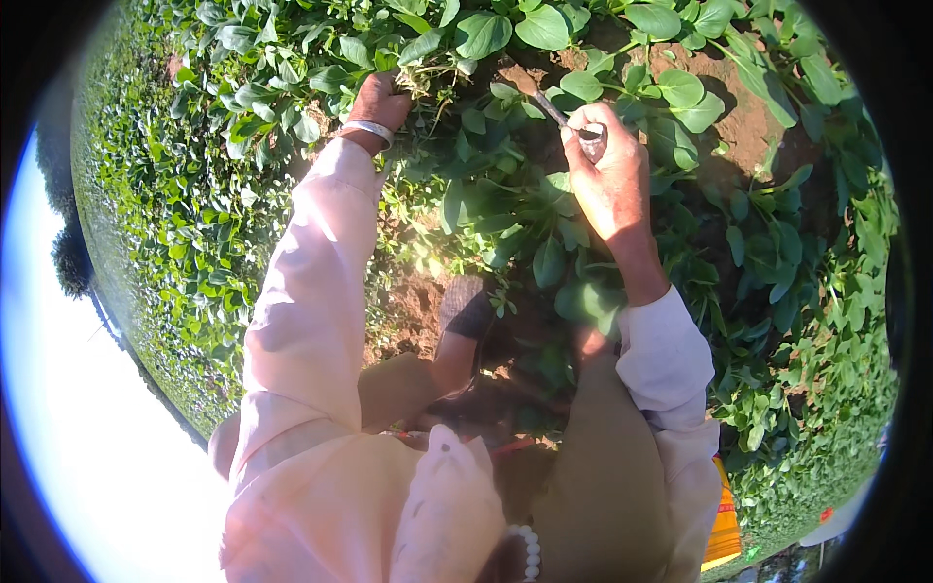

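My left hand (381, 102), with a pale bangle at its wrist, is closed round a bunch of weeds (435, 82) whose thin, pale, stringy ends stick out to its right. Ahead and to the right, my right hand (614, 167) grips the round handle (592, 142) of a small weeding tool. From that handle a thin metal shaft (550, 107) reaches forward and left to a rusty brown blade (518, 76) at the soil among the leaves. Broad-leaved green plants (483, 35) grow around both hands.
Between my arms a foot in a dark shoe (465, 309) rests on bare reddish soil (413, 316). Leafy plants (777, 253) stand close on the right, and dense smaller greenery (185, 233) spreads on the left. A yellow-orange bag (722, 520) lies at the lower right.
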A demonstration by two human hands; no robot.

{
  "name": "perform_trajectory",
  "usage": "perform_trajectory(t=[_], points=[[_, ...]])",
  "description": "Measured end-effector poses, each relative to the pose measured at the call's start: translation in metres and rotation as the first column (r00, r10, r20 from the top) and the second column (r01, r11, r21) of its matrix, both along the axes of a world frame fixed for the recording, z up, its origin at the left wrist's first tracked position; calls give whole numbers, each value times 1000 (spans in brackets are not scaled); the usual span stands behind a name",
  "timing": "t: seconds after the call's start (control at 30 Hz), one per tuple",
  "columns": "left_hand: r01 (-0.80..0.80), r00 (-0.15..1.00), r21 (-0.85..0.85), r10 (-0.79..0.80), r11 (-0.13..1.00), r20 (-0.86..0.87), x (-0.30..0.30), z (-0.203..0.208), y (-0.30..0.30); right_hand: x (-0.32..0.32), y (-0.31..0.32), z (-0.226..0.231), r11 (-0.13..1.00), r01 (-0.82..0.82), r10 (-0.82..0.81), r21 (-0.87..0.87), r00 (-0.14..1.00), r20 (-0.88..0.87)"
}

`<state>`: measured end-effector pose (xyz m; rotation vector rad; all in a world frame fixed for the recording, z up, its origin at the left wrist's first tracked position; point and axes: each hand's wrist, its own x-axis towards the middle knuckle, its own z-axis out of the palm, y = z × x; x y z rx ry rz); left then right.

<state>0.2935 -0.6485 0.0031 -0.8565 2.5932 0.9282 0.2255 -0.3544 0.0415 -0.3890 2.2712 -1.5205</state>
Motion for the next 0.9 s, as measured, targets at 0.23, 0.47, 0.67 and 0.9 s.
perform_trajectory(t=[0.23,0.47,0.67,0.9], points=[[-463,551,774,824,432,-130,73,35,-48,-1,57,23,975,-133,119,175,989,91],[-214,643,862,731,460,-230,89,53,-35,8,12,-19,996,-82,83,-39,996,41],[-299,734,652,604,697,-309,93,52,-22,0,18,-20,939,312,-194,-145,828,526],[-248,820,217,324,944,-472,86,65,-5,26,30,9,970,-243,242,4,965,103]])
